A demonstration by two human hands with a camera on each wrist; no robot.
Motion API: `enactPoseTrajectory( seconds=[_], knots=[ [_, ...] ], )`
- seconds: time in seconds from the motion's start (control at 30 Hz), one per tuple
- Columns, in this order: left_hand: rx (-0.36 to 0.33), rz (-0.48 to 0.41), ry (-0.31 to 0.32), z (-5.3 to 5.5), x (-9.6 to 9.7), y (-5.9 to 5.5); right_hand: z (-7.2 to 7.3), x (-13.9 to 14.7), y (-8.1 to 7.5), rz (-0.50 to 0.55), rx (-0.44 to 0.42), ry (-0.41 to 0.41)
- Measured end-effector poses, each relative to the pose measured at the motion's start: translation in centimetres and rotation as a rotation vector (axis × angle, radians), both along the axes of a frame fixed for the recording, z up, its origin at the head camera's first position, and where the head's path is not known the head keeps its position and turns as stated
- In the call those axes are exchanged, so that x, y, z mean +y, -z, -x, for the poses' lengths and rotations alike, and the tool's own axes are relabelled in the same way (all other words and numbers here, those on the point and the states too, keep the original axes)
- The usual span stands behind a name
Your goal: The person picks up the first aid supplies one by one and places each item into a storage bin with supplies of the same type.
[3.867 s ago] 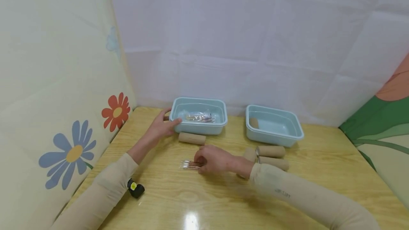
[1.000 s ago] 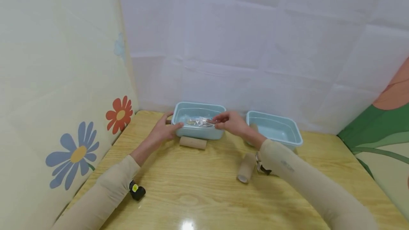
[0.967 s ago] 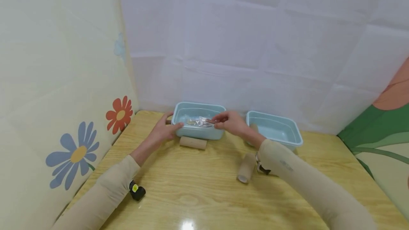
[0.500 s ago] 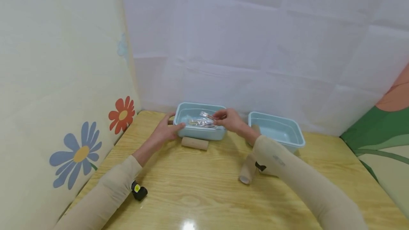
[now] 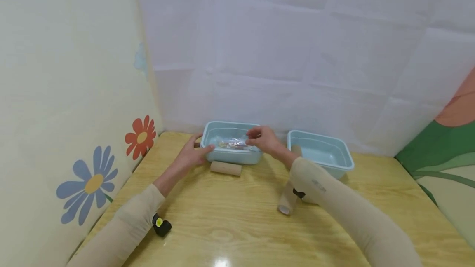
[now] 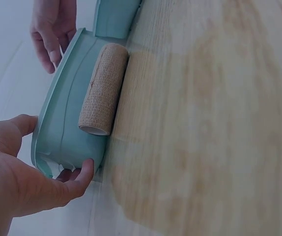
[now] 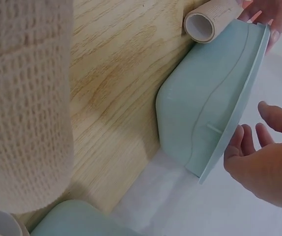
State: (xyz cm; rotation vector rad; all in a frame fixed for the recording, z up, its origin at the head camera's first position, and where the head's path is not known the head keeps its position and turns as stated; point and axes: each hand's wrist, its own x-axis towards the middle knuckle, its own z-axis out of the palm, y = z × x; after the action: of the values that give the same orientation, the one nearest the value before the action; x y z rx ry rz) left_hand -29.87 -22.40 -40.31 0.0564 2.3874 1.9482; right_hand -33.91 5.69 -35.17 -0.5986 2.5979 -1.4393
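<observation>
wooden counter (image 5: 215,213) — left grip (image 5: 189,156) clasps the blue bin (image 5: 237,157); right grip (image 5: 265,140), fingers parted, seemingly bare, hovers near packets (image 5: 233,145) lying inside — placing looks done, next calls for lifting clear.

Arms (image 5: 124,217) stretched forward; left hand (image 5: 189,154) gripping, right hand (image 5: 266,140) with fingers loosely bent

Creased white sheeting (image 5: 237,44) rises behind a wood-grain table (image 5: 215,217) catching bright light, between flower-printed panels (image 5: 67,94).
</observation>
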Motion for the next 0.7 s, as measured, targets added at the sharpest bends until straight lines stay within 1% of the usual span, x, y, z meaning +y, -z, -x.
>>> enactPoseTrajectory(
  seconds=[0.2, 0.33, 0.43, 0.57, 0.7],
  knots=[
    [0.008, 0.011, -0.006, -0.1, -0.3, 0.1, -0.2, -0.2, -0.1, 0.017, 0.006, 0.018],
    [0.012, 0.023, -0.007, -0.2, -0.5, 0.0, -0.7, 0.0, -0.8, 0.0, 0.021, 0.013],
    [0.012, 0.033, -0.006, -0.1, -0.7, -0.1, -1.0, 0.3, -1.3, -0.019, 0.054, 0.008],
    [0.005, 0.04, -0.006, 0.0, -0.9, -0.1, -1.4, 1.0, -1.6, -0.048, 0.084, -0.003],
    [0.007, 0.037, -0.008, 0.0, -1.1, -0.2, -2.1, 1.9, -1.7, -0.059, 0.096, -0.012]
  ],
)
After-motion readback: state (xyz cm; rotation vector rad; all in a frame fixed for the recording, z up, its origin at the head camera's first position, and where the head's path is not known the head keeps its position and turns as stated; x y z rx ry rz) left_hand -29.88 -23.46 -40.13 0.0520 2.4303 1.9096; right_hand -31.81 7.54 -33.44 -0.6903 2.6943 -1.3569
